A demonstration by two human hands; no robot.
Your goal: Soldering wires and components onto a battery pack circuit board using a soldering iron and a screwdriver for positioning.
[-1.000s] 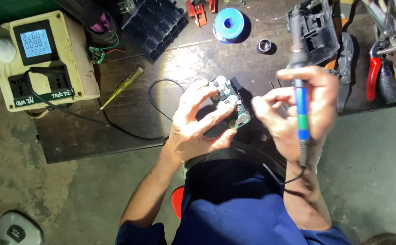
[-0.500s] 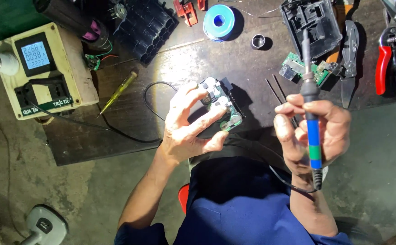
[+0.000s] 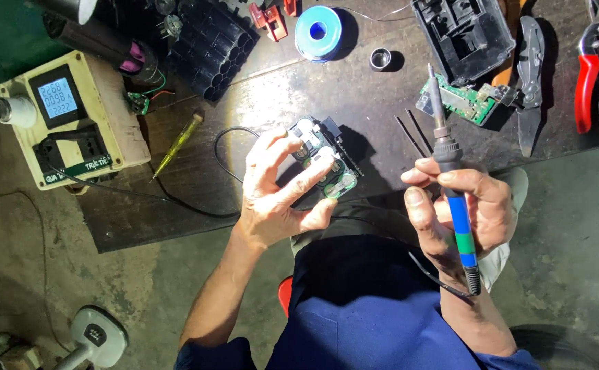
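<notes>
My left hand (image 3: 277, 199) grips a small battery cell pack (image 3: 327, 156), with round cell ends and metal strips showing, over the near edge of a dark workbench (image 3: 354, 96). My right hand (image 3: 460, 209) holds a soldering iron (image 3: 450, 185) with a blue and green handle, its tip pointing up and away from the pack. The iron's black cord runs down past my wrist. A green circuit board (image 3: 460, 101) lies just beyond the iron's tip.
A beige power meter box (image 3: 73, 120) with a lit screen sits at left, a yellow screwdriver (image 3: 176, 145) beside it. A black cell holder (image 3: 213, 44), blue solder spool (image 3: 318, 32), black plastic casing (image 3: 467, 34), red-handled pliers (image 3: 587, 75) and cutters line the back.
My right hand has drawn the soldering iron away from the pack, to the right and upright. My left hand still holds the pack in the same place.
</notes>
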